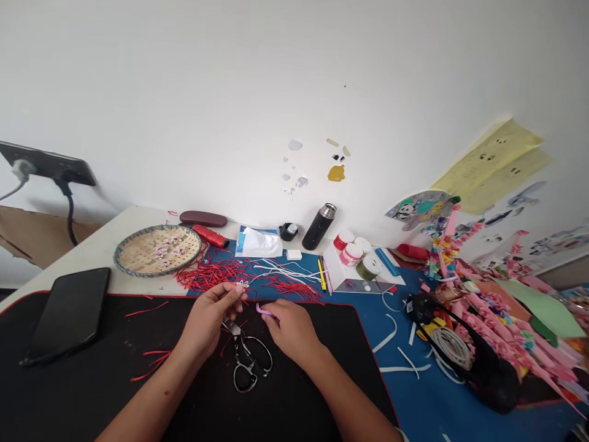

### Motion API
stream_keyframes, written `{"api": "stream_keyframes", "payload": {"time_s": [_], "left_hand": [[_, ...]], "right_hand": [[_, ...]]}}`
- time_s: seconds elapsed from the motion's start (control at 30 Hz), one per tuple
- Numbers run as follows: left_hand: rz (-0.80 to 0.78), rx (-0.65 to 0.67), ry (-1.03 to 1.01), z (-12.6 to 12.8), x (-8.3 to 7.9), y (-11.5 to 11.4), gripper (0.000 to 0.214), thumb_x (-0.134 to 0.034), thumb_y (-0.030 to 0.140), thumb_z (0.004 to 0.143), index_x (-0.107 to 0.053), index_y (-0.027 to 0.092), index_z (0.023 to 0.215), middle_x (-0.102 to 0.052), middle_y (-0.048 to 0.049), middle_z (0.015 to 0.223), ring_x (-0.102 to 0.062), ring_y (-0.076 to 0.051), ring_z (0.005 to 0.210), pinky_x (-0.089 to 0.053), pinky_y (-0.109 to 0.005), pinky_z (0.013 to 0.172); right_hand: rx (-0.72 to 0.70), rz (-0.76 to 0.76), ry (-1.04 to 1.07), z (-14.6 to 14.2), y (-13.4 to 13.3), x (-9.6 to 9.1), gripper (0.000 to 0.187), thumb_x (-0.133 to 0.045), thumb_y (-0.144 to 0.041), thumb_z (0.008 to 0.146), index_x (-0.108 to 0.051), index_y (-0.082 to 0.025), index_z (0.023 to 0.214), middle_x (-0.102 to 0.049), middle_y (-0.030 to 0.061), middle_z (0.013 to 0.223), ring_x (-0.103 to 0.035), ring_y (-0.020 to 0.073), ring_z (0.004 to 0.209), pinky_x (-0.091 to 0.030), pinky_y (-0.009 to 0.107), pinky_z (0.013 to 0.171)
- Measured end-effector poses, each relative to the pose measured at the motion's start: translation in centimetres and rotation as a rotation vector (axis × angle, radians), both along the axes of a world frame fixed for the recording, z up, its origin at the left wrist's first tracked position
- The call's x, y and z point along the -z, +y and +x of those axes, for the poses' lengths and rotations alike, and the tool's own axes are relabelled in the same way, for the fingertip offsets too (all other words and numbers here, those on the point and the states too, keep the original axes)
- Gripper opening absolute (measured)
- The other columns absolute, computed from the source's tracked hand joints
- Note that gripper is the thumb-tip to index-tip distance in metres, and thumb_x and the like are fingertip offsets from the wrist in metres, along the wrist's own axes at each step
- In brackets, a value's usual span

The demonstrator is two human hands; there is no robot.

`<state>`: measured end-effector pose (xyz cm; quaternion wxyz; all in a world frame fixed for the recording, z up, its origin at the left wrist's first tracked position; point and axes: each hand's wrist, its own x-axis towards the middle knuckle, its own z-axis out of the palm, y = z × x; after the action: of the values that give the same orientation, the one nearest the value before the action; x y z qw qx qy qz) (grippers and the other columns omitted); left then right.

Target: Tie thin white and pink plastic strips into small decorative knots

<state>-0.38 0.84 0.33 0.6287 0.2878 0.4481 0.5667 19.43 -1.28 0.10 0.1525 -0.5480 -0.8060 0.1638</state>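
My left hand (215,316) pinches a small looped piece of white cord (243,284) with a bit of red at it. Between the fingers of my right hand (292,328) is a thin purple tool with a curved tip (263,310), pointing toward the left hand and apart from the cord; its exact kind is unclear. Black-handled scissors (246,362) lie on the black mat (294,405) between my forearms, blades partly behind the left hand. Just beyond the hands is a heap of red cord pieces (214,274), with white cords (285,270) beside it.
A woven basket (133,270) with small red-and-white pieces and a dark phone (69,313) are at left. At the back stand a black flask (318,228) and ribbon spools (352,253). Pink paper crafts (497,325) and a black strap (488,374) crowd the right.
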Motion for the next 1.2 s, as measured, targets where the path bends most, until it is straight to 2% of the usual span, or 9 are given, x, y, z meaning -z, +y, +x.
{"api": "stream_keyframes", "payload": {"time_s": [0.17,0.33,0.8,1.2], "left_hand": [[-0.001,0.002,-0.021,-0.1,0.1,-0.1,0.046,-0.101,0.053,0.051,-0.075,0.017,0.066,-0.071,-0.0019,0.065,-0.054,-0.011,0.053,-0.039,-0.019,0.045],[0.007,0.009,-0.028,0.0,0.0,-0.2,0.045,-0.100,0.053,0.052,-0.076,0.017,0.066,-0.072,-0.0024,0.067,-0.054,-0.011,0.053,-0.039,-0.018,0.045],[0.001,0.027,-0.045,0.2,0.3,-0.3,0.042,-0.100,0.049,0.053,-0.076,0.017,0.067,-0.074,-0.0032,0.069,-0.055,-0.011,0.054,-0.040,-0.018,0.045],[0.001,0.038,-0.042,0.4,0.0,-0.4,0.038,-0.099,0.045,0.055,-0.076,0.017,0.067,-0.072,-0.0024,0.066,-0.054,-0.011,0.052,-0.039,-0.019,0.044]], "right_hand": [[-0.016,0.061,-0.143,-0.2,0.4,-0.2,0.022,-0.063,-0.023,0.104,-0.080,-0.025,0.118,-0.078,0.0063,0.107,-0.071,0.0249,0.100,-0.050,0.033,0.084],[-0.011,0.073,-0.189,-0.4,0.6,-0.3,0.021,-0.063,-0.022,0.104,-0.080,-0.024,0.116,-0.077,0.0077,0.107,-0.068,0.0260,0.103,-0.050,0.034,0.086],[0.001,0.049,-0.167,-0.3,-0.1,-0.1,0.024,-0.068,-0.027,0.103,-0.076,-0.022,0.124,-0.075,0.0085,0.116,-0.067,0.0271,0.111,-0.054,0.037,0.094],[0.034,0.081,0.009,0.2,-1.4,1.2,0.017,-0.071,-0.020,0.101,-0.078,-0.020,0.115,-0.073,0.0084,0.114,-0.065,0.0246,0.110,-0.054,0.036,0.098]]}}
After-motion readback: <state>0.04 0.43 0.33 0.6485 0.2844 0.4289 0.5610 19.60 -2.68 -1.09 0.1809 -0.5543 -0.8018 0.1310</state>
